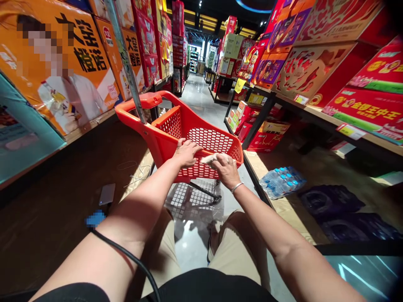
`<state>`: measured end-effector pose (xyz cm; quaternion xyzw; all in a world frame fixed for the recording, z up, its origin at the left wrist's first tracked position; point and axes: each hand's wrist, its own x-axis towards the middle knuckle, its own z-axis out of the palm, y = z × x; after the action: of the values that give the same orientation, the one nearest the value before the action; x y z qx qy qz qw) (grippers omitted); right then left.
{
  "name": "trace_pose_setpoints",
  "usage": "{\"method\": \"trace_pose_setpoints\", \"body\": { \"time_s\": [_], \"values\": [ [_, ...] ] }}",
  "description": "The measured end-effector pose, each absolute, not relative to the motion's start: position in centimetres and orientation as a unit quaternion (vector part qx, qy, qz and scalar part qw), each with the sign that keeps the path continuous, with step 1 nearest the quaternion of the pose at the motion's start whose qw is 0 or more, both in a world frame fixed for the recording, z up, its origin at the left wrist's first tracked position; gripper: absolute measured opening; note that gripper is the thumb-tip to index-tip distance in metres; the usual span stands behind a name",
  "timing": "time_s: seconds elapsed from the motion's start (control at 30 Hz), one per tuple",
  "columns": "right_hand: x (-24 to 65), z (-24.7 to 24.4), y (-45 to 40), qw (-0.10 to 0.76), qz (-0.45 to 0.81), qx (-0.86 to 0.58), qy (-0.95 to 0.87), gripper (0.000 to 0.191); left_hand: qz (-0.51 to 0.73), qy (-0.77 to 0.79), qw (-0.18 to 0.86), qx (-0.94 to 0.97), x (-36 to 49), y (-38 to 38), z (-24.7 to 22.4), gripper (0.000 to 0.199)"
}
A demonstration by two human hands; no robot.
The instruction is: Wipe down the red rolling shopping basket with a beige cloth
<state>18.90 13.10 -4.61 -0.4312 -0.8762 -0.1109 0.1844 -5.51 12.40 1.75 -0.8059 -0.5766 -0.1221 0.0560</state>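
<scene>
A red plastic shopping cart (170,144) stands sideways in front of me, with perforated basket walls and an upright metal pole at its handle end. My left hand (186,153) rests on the near top rim of the basket, fingers bent over the edge, holding the cart there. To its right, my right hand (225,167) pinches a whitish cloth (208,160) against the same rim, near the basket's far right end. A bracelet circles the right wrist.
Stacked orange boxes (90,58) fill the left shelf; red gift boxes (368,105) line the right one. Wrapped water bottles (281,182) lie on the lower right shelf. A white device (107,193) and cables lie lower left. The aisle floor (198,90) runs ahead.
</scene>
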Motion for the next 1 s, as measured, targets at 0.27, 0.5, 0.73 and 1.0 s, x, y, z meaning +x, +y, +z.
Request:
{"method": "trace_pose_setpoints", "body": {
  "time_s": [0.27, 0.5, 0.73, 1.0],
  "values": [
    [24.2, -7.2, 11.9, 0.179, -0.16, -0.463, -0.853, 0.028, -0.13, -0.585, 0.05, -0.799, -5.6, 12.4, 1.7, 0.05],
    [13.1, -7.8, 12.9, 0.109, -0.12, -0.338, -0.927, 0.038, -0.144, -0.579, 0.058, -0.8, -5.0, 12.2, 1.1, 0.052],
    [17.8, -9.3, 12.7, 0.036, -0.121, -0.326, -0.937, 0.034, -0.157, -0.58, 0.057, -0.797, -6.7, 12.0, 1.3, 0.05],
    [20.1, -9.6, 12.1, 0.027, -0.14, -0.336, -0.931, 0.03, -0.162, -0.594, 0.061, -0.785, -7.0, 12.3, 1.0, 0.045]
  ]
}}
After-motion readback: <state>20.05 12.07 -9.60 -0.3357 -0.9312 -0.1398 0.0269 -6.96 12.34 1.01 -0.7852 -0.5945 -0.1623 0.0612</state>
